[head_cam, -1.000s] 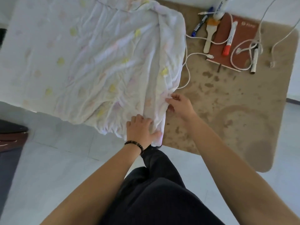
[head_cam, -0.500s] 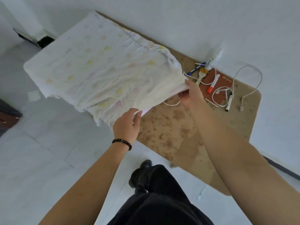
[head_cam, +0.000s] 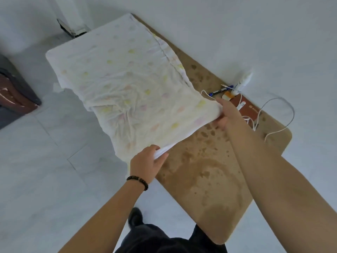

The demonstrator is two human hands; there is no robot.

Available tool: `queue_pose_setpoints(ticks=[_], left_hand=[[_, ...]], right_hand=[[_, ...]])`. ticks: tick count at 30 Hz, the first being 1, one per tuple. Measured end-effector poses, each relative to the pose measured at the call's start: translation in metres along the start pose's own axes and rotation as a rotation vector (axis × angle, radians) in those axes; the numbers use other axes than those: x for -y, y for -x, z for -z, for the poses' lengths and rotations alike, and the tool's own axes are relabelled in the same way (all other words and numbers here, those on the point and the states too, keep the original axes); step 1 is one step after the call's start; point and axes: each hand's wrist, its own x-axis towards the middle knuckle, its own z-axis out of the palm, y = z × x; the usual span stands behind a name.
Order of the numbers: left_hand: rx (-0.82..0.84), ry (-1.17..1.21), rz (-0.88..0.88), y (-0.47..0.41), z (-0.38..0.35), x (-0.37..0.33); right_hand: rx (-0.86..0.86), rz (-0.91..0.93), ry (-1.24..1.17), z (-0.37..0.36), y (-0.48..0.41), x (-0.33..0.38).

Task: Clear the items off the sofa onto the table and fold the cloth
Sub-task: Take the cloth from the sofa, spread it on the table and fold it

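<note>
Since it sits nearest, left hand (head_cam: 147,161): fingers curled round the near corner of the cloth, thumb on top, corner lifted clear of the counter; beaded bracelet (head_cam: 137,180) on the wrist.
right hand (head_cam: 226,114): further out, pinches the other corner of the same edge; exact finger lie partly hidden by the fabric.
why held so: one corner per hand keeps the edge taut and straight, so it can likely be carried over for a fold.
cloth (head_cam: 127,88): white with pale yellow and pink spots, wrinkled, spread over the far-left part of the counter, its left side hanging over the edge, its right edge raised between the hands.
counter (head_cam: 204,179): brown and stained, bare part below the hands.
items: marker (head_cam: 219,91), white cable (head_cam: 284,110) and red-brown notebook (head_cam: 249,111) bunched at the far right corner, apart from the cloth, probably parked there to leave folding room.
stage (judgement): items look cleared, the fold is in hand.
</note>
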Motion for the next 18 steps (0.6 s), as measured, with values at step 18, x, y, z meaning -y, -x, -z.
queue_pose_setpoints(ticks=[18], left_hand=[[-0.038, -0.258, 0.640, 0.056, -0.084, -0.145]], right_hand=[[0.036, 0.354, 0.166, 0.133, -0.095, 0.112]])
